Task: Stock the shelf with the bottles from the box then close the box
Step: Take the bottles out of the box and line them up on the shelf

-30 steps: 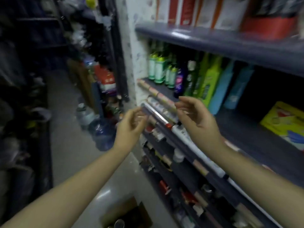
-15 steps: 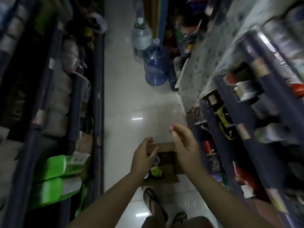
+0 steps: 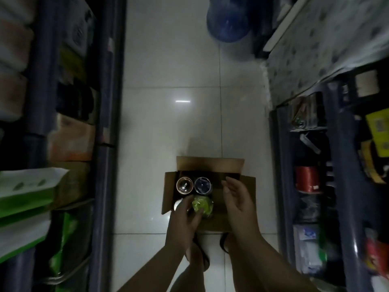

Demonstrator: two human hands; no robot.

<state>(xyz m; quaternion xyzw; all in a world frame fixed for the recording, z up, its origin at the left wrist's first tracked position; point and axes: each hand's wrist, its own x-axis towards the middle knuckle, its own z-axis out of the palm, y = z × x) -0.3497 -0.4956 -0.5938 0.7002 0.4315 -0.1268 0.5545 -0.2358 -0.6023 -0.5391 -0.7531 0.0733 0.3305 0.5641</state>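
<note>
An open cardboard box [image 3: 210,164] stands on the white tiled floor below me, flaps spread. Inside I see bottle tops from above: a brown-capped one [image 3: 184,185], a blue-capped one [image 3: 202,185] and a green-capped one [image 3: 202,204]. My left hand [image 3: 184,216] reaches down over the box, fingers curled around the near side of the green-capped bottle and touching it. My right hand [image 3: 239,202] hovers over the box's right half with fingers apart and nothing in it. The shelf [image 3: 336,186] runs along the right.
Dark blue shelving lines both sides of a narrow aisle; green and white packs [image 3: 27,190] jut out at the left. A large blue water jug [image 3: 228,20] stands on the floor ahead. My feet in sandals [image 3: 202,256] are just behind the box.
My view swung from the shelf down to the floor. Both hands dropped from shelf height to the box, and the left hand has reached the green-capped bottle.
</note>
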